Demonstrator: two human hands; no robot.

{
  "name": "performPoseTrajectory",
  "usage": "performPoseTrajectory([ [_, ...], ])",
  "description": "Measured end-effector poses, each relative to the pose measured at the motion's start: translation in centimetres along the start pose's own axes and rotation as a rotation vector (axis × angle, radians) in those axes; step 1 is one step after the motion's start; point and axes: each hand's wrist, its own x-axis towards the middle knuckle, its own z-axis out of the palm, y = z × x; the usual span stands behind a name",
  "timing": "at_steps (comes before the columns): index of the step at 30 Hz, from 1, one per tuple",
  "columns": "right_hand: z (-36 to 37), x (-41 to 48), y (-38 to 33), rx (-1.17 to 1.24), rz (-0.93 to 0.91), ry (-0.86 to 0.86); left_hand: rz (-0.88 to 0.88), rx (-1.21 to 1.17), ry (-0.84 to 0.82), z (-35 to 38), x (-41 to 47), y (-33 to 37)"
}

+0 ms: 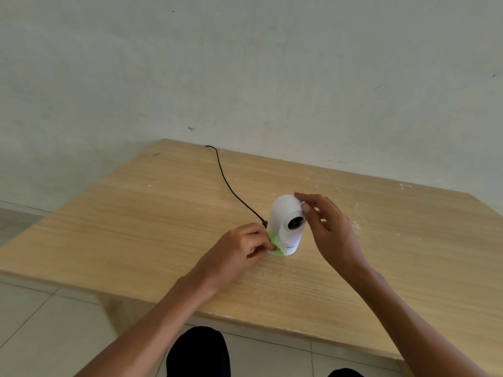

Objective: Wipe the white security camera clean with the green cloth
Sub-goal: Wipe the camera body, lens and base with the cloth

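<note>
The white security camera point(283, 213) stands upright on the wooden table point(168, 213), its round dark lens facing me. My right hand point(330, 232) grips its domed top from the right side, thumb near the lens. My left hand point(239, 251) pinches the small green cloth point(275, 244) and presses it against the lower left side of the camera's base. Most of the cloth is hidden under my fingers.
A black cable point(226, 180) runs from the camera's back left across the table to its far edge. A pale wall point(245, 63) rises behind the table. Tiled floor point(40, 322) lies at the left and below the near table edge, where my dark-clothed knee point(198, 352) shows.
</note>
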Motion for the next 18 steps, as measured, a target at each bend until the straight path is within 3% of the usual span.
performPoseTrajectory([
  [6, -0.6, -0.1, -0.2, -0.013, 0.02, -0.035, -0.434, -0.574, 0.133, -1.6, 0.9, 1.6],
  [10, -1.1, -0.1, -1.2, 0.006, 0.009, -0.014, -0.486, -0.878, 0.204, -2.5, 2.6, 2.3],
  [13, -1.7, 0.7, -2.7, -0.033, -0.064, -0.03, -0.483, -0.924, 0.249, -3.2, 4.2, 2.8],
  [18, -2.7, 3.3, -5.9, -0.03, -0.099, -0.303, -0.419, -0.904, 0.207, -4.6, 7.7, 3.6],
])
